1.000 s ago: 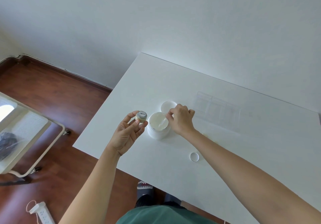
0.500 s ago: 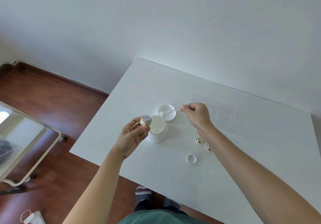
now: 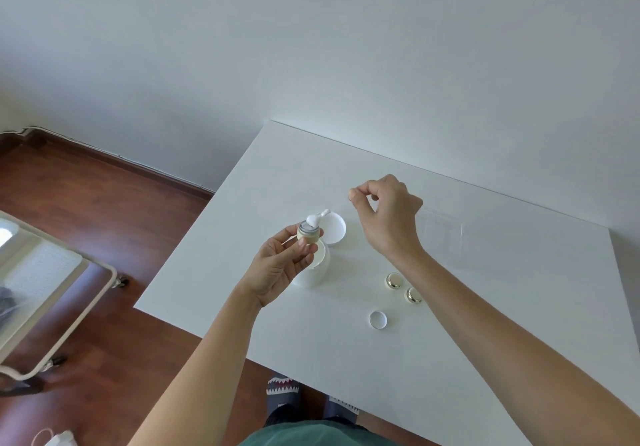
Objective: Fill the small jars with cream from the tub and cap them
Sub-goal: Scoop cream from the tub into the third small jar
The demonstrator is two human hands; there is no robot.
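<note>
Spatula (image 3: pixel 320 216) now carries a cream blob onto the round jar (image 3: pixel 307 231); right hand (image 3: pixel 388 217) pinches its clear handle, left hand (image 3: pixel 284 265) grips jar.

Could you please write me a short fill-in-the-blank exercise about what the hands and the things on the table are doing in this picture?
1. The left hand holds a small open ____ above the tub.
2. The right hand pinches a thin spatula whose tip carries a blob of ____.
3. Two gold-capped jars stand on the white ____ by the right forearm.
4. The loose white cap lies ____ both hands, untouched.

Missing words: jar; cream; table; apart from
</note>
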